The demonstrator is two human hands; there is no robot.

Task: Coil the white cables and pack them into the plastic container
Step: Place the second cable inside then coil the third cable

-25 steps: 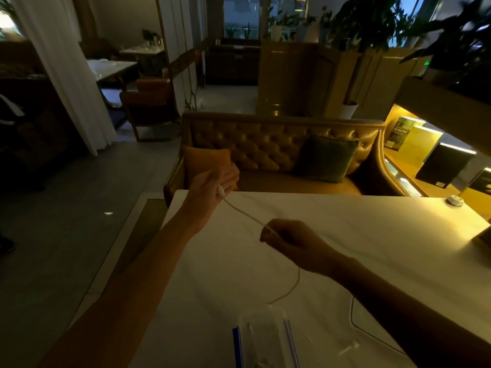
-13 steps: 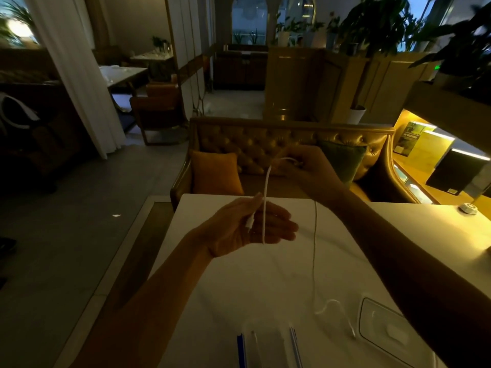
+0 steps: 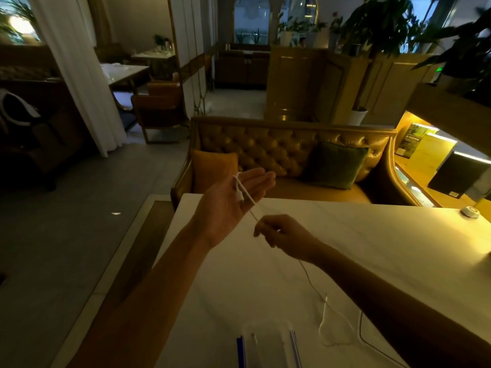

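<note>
My left hand point(image 3: 233, 205) lies palm-up and open as a form, the cable point(image 3: 245, 193) looped over its fingers. My right hand point(image 3: 285, 233) pinches the strand just below, taut for wrapping. The slack trails behind that grip onto the desk point(image 3: 372, 235), beside the container point(image 3: 268, 346).

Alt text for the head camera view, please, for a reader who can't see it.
Above a white marble table, an open, palm-up left hand has a thin white cable looped over it while the right hand pinches the cable lower down. A clear plastic container sits at the near edge.
</note>
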